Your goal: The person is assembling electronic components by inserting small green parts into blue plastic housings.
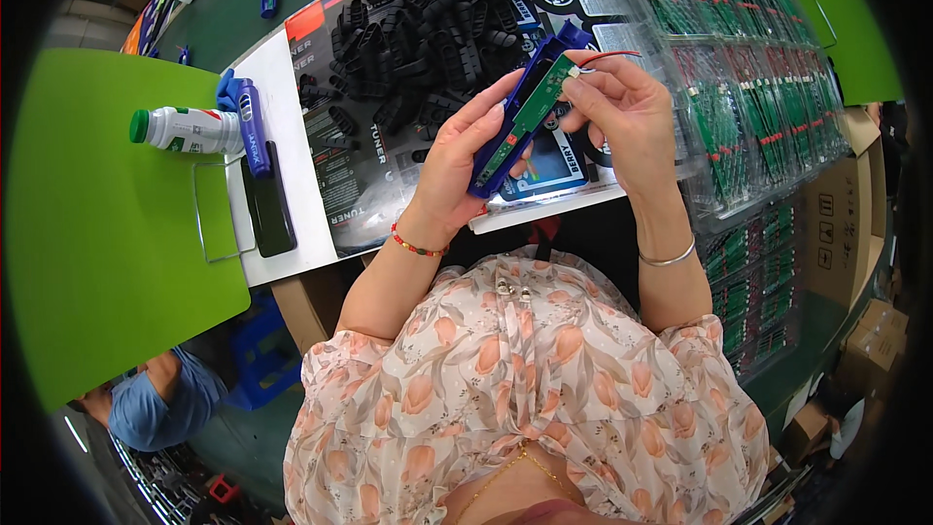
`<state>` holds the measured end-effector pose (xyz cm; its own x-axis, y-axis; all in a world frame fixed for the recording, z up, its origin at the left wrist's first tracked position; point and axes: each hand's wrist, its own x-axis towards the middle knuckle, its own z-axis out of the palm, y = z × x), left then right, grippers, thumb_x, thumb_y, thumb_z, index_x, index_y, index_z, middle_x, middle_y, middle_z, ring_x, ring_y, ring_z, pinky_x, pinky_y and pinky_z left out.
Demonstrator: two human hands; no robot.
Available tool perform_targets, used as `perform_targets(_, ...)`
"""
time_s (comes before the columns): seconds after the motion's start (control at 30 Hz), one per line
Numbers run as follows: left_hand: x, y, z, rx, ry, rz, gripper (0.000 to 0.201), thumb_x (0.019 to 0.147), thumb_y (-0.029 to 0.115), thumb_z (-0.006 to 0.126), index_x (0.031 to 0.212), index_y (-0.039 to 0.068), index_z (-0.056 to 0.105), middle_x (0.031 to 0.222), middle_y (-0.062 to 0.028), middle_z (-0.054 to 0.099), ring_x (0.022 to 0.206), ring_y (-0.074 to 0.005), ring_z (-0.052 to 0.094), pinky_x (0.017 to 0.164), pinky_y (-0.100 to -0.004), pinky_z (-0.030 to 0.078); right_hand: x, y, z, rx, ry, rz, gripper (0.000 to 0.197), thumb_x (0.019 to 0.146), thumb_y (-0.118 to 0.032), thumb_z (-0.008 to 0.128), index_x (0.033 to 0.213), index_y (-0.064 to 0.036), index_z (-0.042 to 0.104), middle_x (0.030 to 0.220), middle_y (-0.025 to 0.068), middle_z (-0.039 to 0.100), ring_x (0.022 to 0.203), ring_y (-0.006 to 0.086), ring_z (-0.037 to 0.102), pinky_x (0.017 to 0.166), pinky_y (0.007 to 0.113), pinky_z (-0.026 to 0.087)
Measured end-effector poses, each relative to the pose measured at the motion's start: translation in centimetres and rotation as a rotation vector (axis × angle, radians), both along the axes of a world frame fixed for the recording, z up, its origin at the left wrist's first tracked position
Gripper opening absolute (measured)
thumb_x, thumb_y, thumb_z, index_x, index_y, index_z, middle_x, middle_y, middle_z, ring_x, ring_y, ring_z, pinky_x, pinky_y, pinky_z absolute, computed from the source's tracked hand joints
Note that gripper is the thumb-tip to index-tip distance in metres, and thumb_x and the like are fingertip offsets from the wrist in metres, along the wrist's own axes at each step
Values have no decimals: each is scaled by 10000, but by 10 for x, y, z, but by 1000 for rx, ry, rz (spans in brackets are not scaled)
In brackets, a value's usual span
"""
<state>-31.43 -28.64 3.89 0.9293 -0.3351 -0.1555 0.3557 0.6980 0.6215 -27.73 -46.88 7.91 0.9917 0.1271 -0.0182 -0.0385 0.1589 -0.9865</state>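
My left hand [465, 151] is wrapped round a long blue plastic housing [570, 37], which tilts up to the right over the table's front edge. Along the open housing lies a narrow green circuit board [533, 112]. Thumb and fingers of my right hand [622, 112] pinch the board's upper end, by a small white connector. A thin red wire [610, 54] sticks out from there past my fingers. Whether the board sits fully inside the housing, I cannot tell. Beyond my hands a heap of black plastic parts [418, 44] covers the printed mat.
Clear trays [748, 97] packed with green circuit boards stand at the right. To the left are a white bottle [190, 129] with a green cap, a blue device [253, 126], a dark phone-like slab [269, 204] and a green panel [107, 224]. Another person [165, 399] sits at lower left.
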Motion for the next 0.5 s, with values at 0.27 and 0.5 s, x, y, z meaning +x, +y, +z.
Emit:
perform_targets(0.27,1,5,1,-53,0,-17,488,994,194,498,1451,56,397,1189,-221,592,807,-169,601,642,-267,512,0,-3,-2,27,11,22,220,849,-48,700,1063,-5,681,753,51,698,507,17,503,442,148,342)
perform_targets(0.5,-4,1,7,98,-17,-1,500,999,231,500,1454,56,388,1132,-174,623,758,-145,609,637,-243,513,-2,3,-2,-33,-34,8,246,851,-29,684,1095,1,665,694,34,671,531,28,535,473,156,386)
